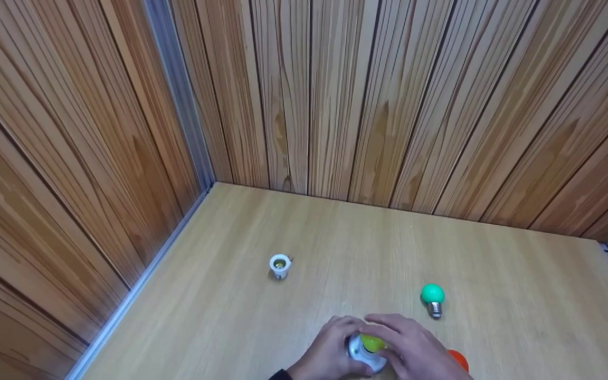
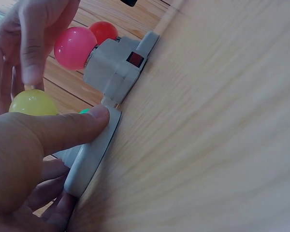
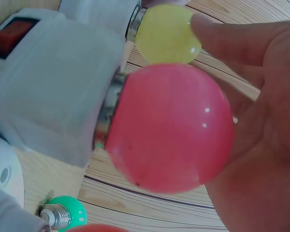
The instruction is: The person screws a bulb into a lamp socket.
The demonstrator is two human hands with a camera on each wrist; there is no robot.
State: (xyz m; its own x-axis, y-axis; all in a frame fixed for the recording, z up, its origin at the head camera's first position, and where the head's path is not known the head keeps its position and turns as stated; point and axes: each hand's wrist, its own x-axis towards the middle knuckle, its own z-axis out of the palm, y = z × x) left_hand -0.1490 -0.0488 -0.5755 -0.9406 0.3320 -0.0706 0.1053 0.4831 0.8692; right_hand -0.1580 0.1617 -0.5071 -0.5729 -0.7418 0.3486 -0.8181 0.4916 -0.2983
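Note:
A white round-based lamp holder (image 2: 94, 162) stands on the table with a yellow bulb (image 3: 166, 34) in its socket. My left hand (image 1: 330, 345) grips this holder, thumb along the rim of its base and fingers on the far side. From the other side my right hand (image 1: 415, 345) pinches the yellow bulb, its thumb against the glass in the right wrist view; its other fingers are partly hidden there. Close by, a pink bulb (image 3: 169, 128) sits in a white lamp holder with a red switch (image 2: 113, 65).
A green bulb (image 1: 433, 293) lies on its side at the right of the table. Farther back on the left is a small white socket (image 1: 280, 265). A red bulb (image 1: 458, 360) shows partly behind the right hand. Wood-panelled walls (image 1: 335, 105) bound the table.

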